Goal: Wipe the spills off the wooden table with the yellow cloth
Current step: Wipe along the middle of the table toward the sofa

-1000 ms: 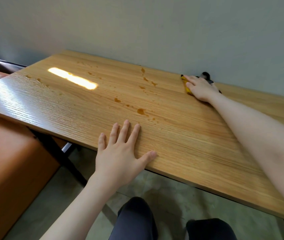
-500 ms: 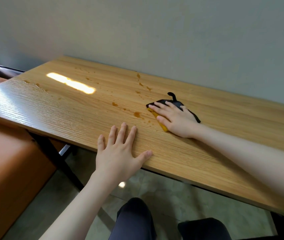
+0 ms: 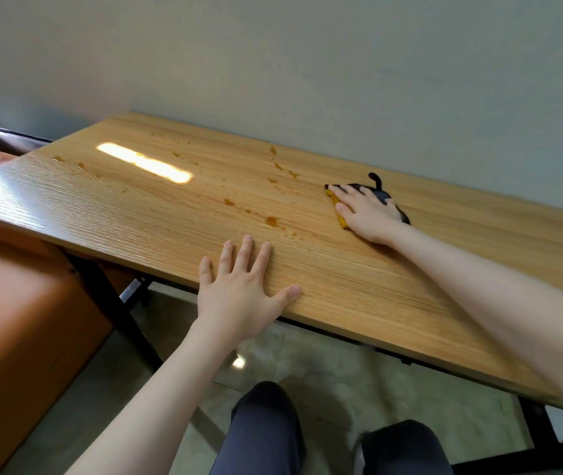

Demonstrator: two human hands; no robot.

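Observation:
The wooden table (image 3: pixel 393 286) runs along the wall. Brown spills (image 3: pixel 271 220) dot its middle and left part, with a trail of drops toward the wall. The yellow cloth (image 3: pixel 339 216), with a black side and a black loop, lies flat on the table under my right hand (image 3: pixel 365 214). That hand presses down on the cloth with straight fingers, just right of the spills. My left hand (image 3: pixel 239 286) rests flat on the table's near edge, fingers spread.
An orange leather seat (image 3: pixel 16 320) stands at the left, below table height. Black table legs (image 3: pixel 115 303) run under the top. My knees (image 3: pixel 266 430) are under the near edge. The wall (image 3: pixel 307 63) borders the far side.
My right hand slid the cloth from the wall toward me and leftward, then back a little toward the wall. The left hand has stayed on the edge.

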